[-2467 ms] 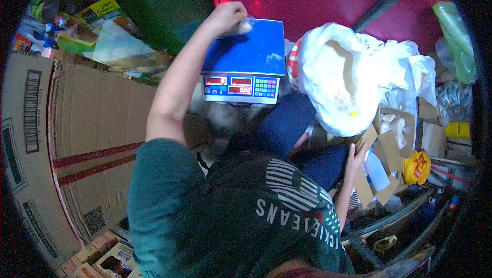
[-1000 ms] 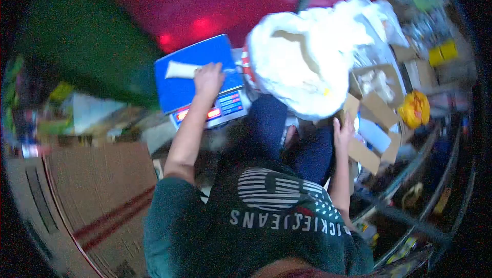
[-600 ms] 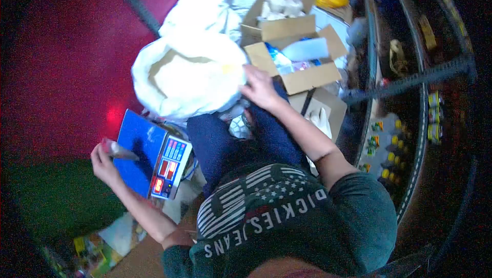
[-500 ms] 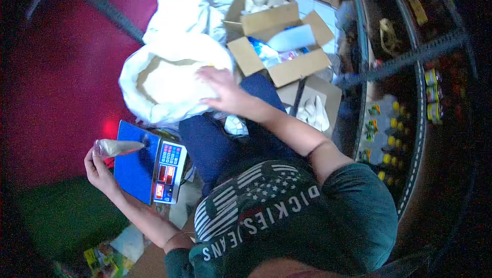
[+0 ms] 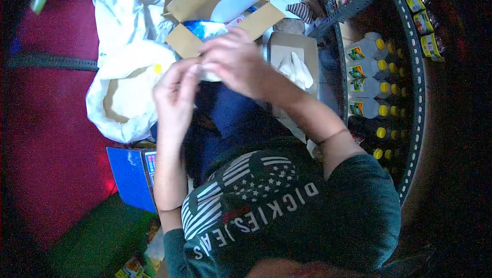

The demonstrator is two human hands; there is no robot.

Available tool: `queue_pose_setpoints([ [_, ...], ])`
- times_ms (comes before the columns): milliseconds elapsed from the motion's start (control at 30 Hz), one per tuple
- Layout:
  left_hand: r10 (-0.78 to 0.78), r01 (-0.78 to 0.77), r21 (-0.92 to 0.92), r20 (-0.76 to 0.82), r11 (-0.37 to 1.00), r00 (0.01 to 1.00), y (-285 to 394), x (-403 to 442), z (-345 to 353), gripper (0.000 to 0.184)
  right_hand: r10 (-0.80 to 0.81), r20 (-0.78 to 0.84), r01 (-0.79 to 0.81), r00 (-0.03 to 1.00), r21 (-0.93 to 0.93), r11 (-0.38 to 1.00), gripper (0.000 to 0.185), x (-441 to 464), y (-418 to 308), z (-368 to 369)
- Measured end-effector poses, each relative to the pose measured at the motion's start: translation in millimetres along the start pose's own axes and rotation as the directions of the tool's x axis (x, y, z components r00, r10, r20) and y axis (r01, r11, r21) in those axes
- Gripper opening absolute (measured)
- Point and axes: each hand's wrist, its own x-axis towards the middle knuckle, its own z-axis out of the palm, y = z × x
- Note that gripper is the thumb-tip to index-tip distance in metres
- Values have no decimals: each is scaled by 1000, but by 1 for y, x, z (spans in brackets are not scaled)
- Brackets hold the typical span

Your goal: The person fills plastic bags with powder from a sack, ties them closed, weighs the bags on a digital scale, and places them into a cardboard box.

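Note:
My left hand (image 5: 177, 88) and my right hand (image 5: 238, 65) meet in front of me, to the right of the open white sack (image 5: 95, 106). Their fingers pinch together at the neck of a small plastic bag (image 5: 211, 76) with pale contents. Most of this bag is hidden behind my hands, and my right hand is blurred by motion. Pale, grainy stuff (image 5: 125, 96) fills the sack, with a yellow object (image 5: 158, 68) at its rim. Below the sack, a digital scale (image 5: 128, 178) shows its bare blue pan; my left forearm covers part of its keypad.
An open cardboard box (image 5: 205, 3) holding packets stands ahead. A shallow carton (image 5: 294, 42) with filled white bags (image 5: 294, 70) lies at my right. Metal shelving (image 5: 412, 108) with yellow-capped bottles (image 5: 364, 78) runs along the right side.
My left hand has lifted the small bag away from the scale and brought it across to the right. My right hand has left the sack and joined it. The camera view has shifted.

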Motion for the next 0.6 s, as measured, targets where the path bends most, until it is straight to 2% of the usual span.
queue_pose_setpoints([
  [33,64,-65,4,55,998,996,7,2,15,17,23,-36,-23,999,16,1000,13,-16,12,-17],
  [67,144,-159,123,118,980,982,-4,4,21,22,45,-71,-42,996,31,999,13,-30,25,-32],
  [133,108,-145,174,204,974,973,-2,3,24,28,113,-96,-112,989,13,994,13,-58,57,-50],
  [200,59,-115,282,200,953,978,-19,-4,18,33,318,-152,-307,936,87,948,14,-85,91,-50],
  [267,-61,11,305,154,952,986,-46,-18,5,31,415,-189,-418,890,23,908,14,-105,128,-44],
  [300,-80,24,390,130,921,988,-54,-26,-3,30,459,-211,-470,863,-5,883,14,-115,147,-37],
  [400,-121,48,651,68,758,990,-91,-64,-34,29,564,-268,-580,781,25,814,16,-143,208,-8],
  [467,-137,127,693,-41,709,990,-108,-95,-42,27,579,-325,-610,748,10,793,20,-162,247,18],
  [533,-155,125,738,-29,663,988,-143,-127,-51,26,616,-365,-668,698,-25,743,22,-185,289,52],
  [600,-143,87,837,-10,541,990,-147,-138,-36,26,677,-386,-753,626,-75,654,25,-211,326,89],
])
